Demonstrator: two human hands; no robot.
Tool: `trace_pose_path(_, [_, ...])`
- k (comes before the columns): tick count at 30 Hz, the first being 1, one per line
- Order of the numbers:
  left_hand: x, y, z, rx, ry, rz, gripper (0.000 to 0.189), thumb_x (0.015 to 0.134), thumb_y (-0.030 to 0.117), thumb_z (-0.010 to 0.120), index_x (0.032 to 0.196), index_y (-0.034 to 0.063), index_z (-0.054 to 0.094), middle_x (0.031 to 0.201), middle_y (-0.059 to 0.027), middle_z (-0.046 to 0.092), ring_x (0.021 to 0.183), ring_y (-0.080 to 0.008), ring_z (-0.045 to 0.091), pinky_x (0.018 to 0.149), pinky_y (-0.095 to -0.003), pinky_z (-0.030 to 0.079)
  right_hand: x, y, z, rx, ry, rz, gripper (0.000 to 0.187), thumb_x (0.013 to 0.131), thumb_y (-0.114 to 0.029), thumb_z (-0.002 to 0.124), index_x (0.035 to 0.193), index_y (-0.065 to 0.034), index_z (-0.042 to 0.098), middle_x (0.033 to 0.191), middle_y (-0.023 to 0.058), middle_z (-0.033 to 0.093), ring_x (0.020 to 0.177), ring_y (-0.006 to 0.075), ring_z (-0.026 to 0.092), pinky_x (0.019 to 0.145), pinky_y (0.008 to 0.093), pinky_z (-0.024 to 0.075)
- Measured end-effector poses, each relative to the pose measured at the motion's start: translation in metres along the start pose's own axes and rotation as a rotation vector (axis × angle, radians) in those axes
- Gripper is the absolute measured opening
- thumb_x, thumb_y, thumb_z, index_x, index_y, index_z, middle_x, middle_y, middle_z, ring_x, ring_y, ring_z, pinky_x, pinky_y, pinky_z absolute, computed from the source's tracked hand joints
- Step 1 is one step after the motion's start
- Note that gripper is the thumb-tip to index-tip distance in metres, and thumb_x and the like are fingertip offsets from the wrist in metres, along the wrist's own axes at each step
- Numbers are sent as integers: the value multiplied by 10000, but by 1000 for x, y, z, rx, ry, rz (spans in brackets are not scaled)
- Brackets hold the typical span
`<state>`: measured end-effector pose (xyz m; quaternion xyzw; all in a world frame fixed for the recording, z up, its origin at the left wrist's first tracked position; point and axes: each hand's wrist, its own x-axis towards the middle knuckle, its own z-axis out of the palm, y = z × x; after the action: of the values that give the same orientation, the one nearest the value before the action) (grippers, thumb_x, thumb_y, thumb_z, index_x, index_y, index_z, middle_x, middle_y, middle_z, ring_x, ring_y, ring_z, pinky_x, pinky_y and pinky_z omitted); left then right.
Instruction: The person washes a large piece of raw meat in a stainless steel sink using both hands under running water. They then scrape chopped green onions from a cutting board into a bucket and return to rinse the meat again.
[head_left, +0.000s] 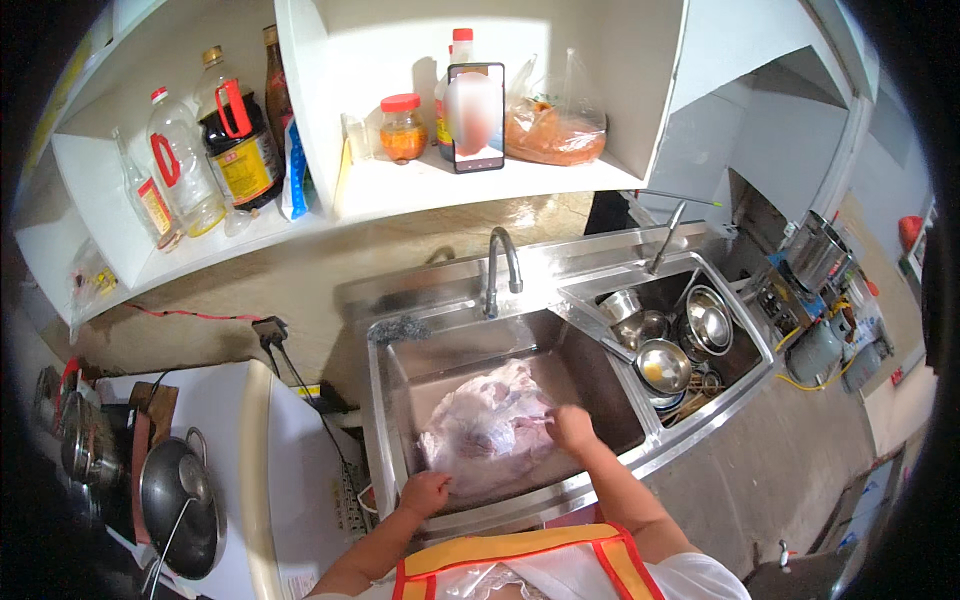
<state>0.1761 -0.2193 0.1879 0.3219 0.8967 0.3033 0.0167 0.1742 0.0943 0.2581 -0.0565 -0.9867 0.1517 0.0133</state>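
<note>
A large, pale piece of raw meat (487, 420) with whitish fat or skin lies in the left basin (607, 401) of a stainless-steel sink, in cloudy water. My right hand (574, 429) is closed on the meat's right edge, where a flap of it meets my fingers. Over the basin's front left side is my left hand (426, 493), its fingers curled at the near edge of the meat. Whether those fingers hold any of it is hidden. A curved metal faucet (502, 262) stands behind this basin.
In the right basin sit several metal bowls and pots (664, 366). A steel-wool scourer (401, 328) rests on the back left rim. Above, a white shelf (480, 191) holds bottles, a jar and a propped phone (477, 120). A wok (178, 510) stands on the white appliance at left.
</note>
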Motion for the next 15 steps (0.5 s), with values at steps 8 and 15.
trace_pose_path(8, [-7,2,3,46,-24,-24,198,651,127,481,807,76,593,772,-107,588,720,-270,551,656,-363,454,-79,18,67,51,-193,140,205,660,-179,506,785,-45,598,761,161,573,736,308,546,691,377,440])
trace_pose_path(15, [0,9,-2,74,-73,15,178,659,138,494,791,70,591,771,-109,587,717,-271,554,656,-360,453,-81,38,94,68,5,35,188,651,-160,501,760,-46,604,751,148,579,739,291,548,697,360,441])
